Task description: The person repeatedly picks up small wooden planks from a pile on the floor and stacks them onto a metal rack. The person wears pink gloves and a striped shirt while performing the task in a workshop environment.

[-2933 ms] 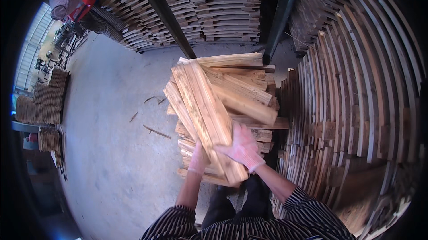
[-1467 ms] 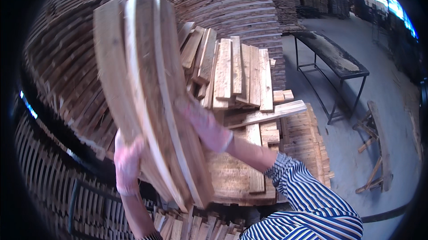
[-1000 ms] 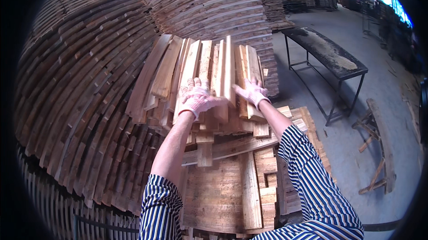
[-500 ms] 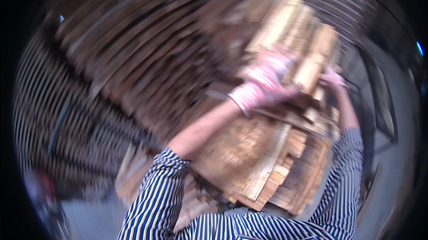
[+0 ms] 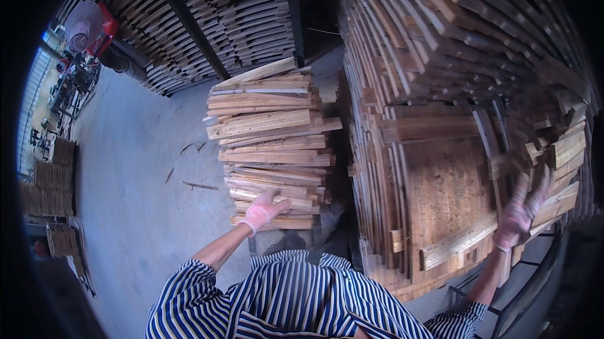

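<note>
My left hand [image 5: 265, 211], in a pink and white glove, rests at the near end of a long pile of rough wooden slats [image 5: 267, 156]. Its fingers are stretched out over the slats, with the thumb apart. Off to the right, my right hand [image 5: 523, 213], gloved alike and somewhat blurred, has its fingers spread. It is beside a heap of short light-wood pieces [image 5: 569, 150] on top of a stack of boards. Whether its fingertips touch that wood I cannot tell. One pale slat [image 5: 458, 241] lies along the near edge of the broad board stack [image 5: 450, 178].
Tall stacks of spaced boards [image 5: 233, 18] stand behind dark posts, and another stack [image 5: 428, 30] rises at the right. A person [image 5: 91, 33] with red on their clothing is at the far left. Bundled wood [image 5: 50, 188] stands on the grey floor [image 5: 135, 169], where a few splinters lie.
My view has swung to the left, bringing the slat pile into sight. My left hand has left the short wood pieces for this pile. My right hand remains beside them, fingers now spread.
</note>
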